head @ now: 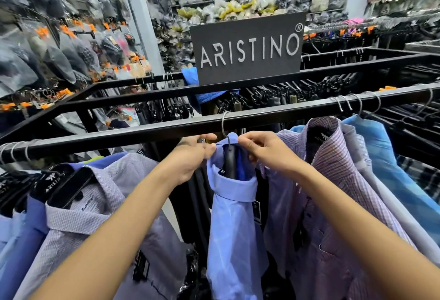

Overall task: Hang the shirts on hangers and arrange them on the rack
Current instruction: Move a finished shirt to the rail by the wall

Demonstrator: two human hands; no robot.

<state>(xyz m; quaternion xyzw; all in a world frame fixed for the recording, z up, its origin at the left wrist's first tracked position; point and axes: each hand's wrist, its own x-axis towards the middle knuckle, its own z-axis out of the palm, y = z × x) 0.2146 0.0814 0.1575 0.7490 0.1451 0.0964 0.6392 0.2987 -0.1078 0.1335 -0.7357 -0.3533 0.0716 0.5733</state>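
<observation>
head view: a light blue shirt [234, 216] of thin, smooth woven cloth hangs on a black hanger [230, 164], whose bent wire hook [223, 123] loops over the front bar of a black, square-edged metal rack [147, 130]. the stiff collar stands folded around the hanger's neck.

to its left hangs a finely checked pale lilac shirt [100, 204] on a black hanger printed with white lettering; to its right, a pink-and-purple checked shirt [333, 180], then a brighter blue one [385, 156]. a gap lies open on each side of the light blue shirt, dark beneath, and the bar is bare just left of its hook. a flat dark sign [247, 49] with pale raised letters stands on the rail behind.

the left hand [192, 156] pinches the left edge of the collar between thumb and curled fingers, close under the bar. the right hand [264, 149] pinches the collar's right edge the same way, fingers bent tight on the cloth. both grips are narrow, holding fabric only.
</observation>
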